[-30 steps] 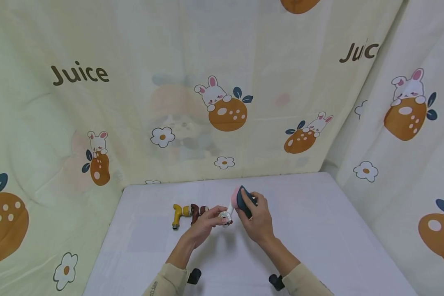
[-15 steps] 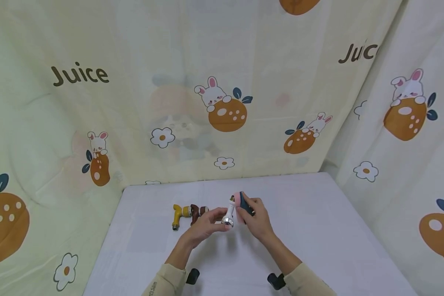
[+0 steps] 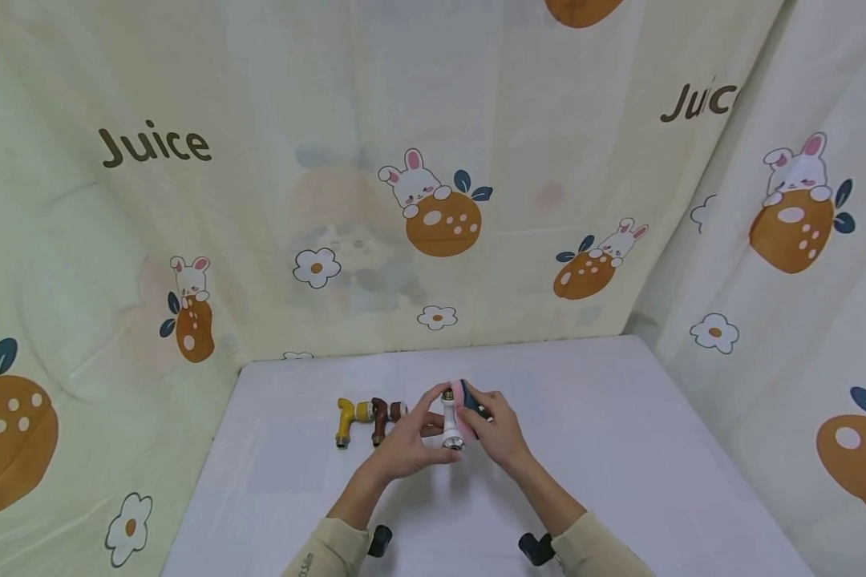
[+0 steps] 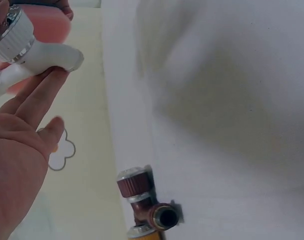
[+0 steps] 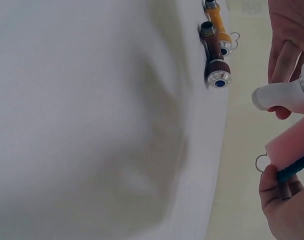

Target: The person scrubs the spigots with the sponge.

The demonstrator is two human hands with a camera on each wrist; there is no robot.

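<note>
My left hand [image 3: 404,447] holds a white angle valve [image 3: 450,423] with a chrome-ringed knob, above the table. The valve stands nearly upright in the head view, brass threaded end up, with the thumb at the knob and the index finger at the top. In my right hand [image 3: 503,429] is a two-layer sponge [image 5: 291,142], pink on one side and dark teal on the other. Its pink face lies along the valve's right side. The left wrist view shows fingers under the white side outlet [image 4: 67,57]; the knob's front is partly hidden there by a fingertip.
A yellow valve [image 3: 345,418] and a dark red-brown valve [image 3: 380,418] lie side by side on the white-covered table [image 3: 296,481], left of the hands. A printed curtain [image 3: 375,320] hangs behind the table's far edge. Black devices [image 3: 536,549] sit at both wrists.
The white valve has turned from tilted, knob facing me, to nearly upright. The left index finger has moved up to its threaded end. The sponge has come down along the valve's right side.
</note>
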